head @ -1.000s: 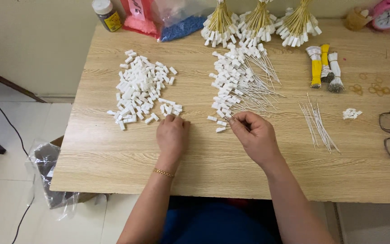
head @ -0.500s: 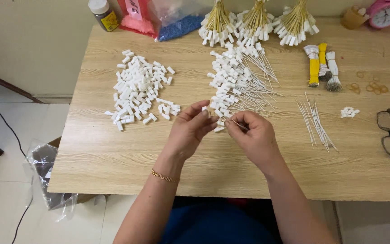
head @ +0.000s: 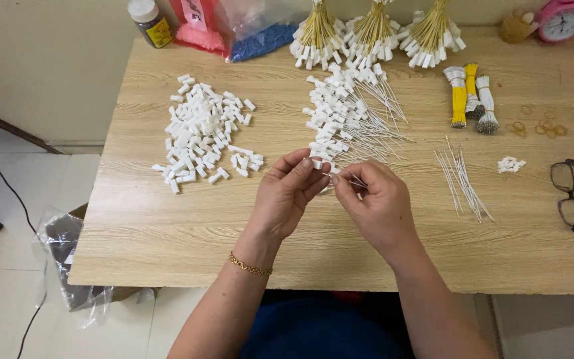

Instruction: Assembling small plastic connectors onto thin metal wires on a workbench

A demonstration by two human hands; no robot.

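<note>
My left hand (head: 288, 195) pinches a small white plastic connector (head: 318, 164) between thumb and fingertips. My right hand (head: 375, 204) holds a thin white wire (head: 355, 180), its tip meeting the connector. Both hands hover over the wooden table (head: 340, 252), just in front of a pile of white wires with connectors fitted (head: 350, 116). A heap of loose white connectors (head: 200, 136) lies to the left of my left hand. A small bunch of bare white wires (head: 463, 183) lies to the right of my right hand.
Three bundles of yellow-stemmed wires with white ends (head: 373, 33) sit at the table's back edge. Yellow and white wire bundles (head: 470, 96), rubber bands (head: 539, 126), black glasses (head: 571, 195), a pink clock (head: 563, 20), a bottle (head: 149, 21) and plastic bags (head: 234, 26) are around.
My left hand lifted from the table near the loose connectors and came right with a connector, meeting my right hand, which holds a wire.
</note>
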